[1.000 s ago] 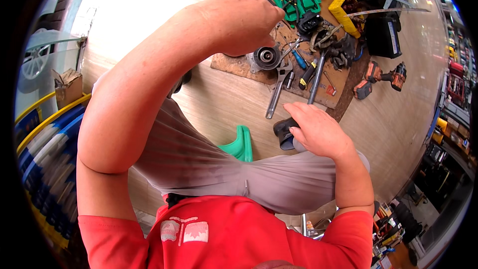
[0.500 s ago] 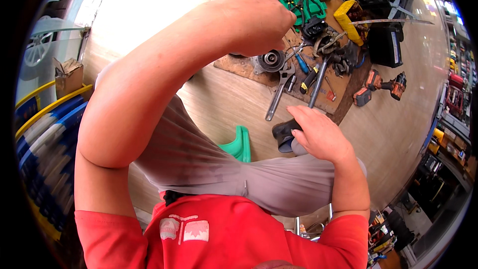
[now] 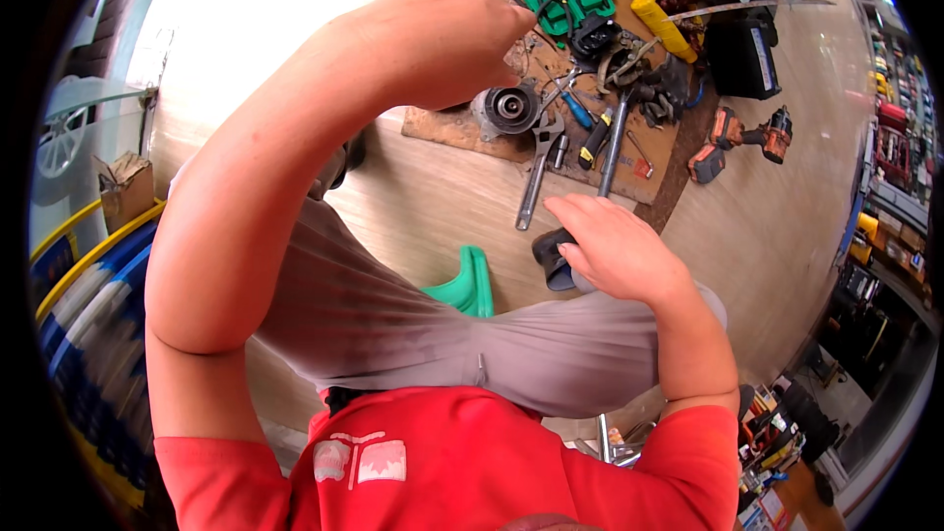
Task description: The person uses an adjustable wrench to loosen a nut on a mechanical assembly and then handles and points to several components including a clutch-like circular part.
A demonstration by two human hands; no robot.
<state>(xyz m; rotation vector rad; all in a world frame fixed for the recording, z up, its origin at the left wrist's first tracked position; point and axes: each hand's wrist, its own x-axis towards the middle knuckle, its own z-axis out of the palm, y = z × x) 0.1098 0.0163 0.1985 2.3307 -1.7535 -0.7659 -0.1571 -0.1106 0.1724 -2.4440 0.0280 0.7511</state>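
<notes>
My left hand (image 3: 462,49) is raised high in front of me, its back toward the view and its fingers bent out of sight. Just beyond it, on a brown board (image 3: 433,125), lies a round metal part with a pulley-like hub (image 3: 509,110). My right hand (image 3: 619,248) hovers by my right knee, fingers stretched out and thumb apart, with nothing visible in it. Near its fingertips are the lower end of a long metal bar (image 3: 618,143) and my dark shoe (image 3: 558,261). An adjustable wrench (image 3: 537,177) lies between the round part and the right hand.
The board also bears a blue-handled screwdriver (image 3: 577,111), a yellow-black utility knife (image 3: 594,145) and a green case of pliers (image 3: 595,2). To its right are a cordless power tool (image 3: 728,128) and a black box (image 3: 736,64). Green plastic (image 3: 470,280) sits between my legs.
The view has shifted, so the board and tools appear slightly further left and up. My left hand sits a little further left; my right hand keeps nearly the same pose.
</notes>
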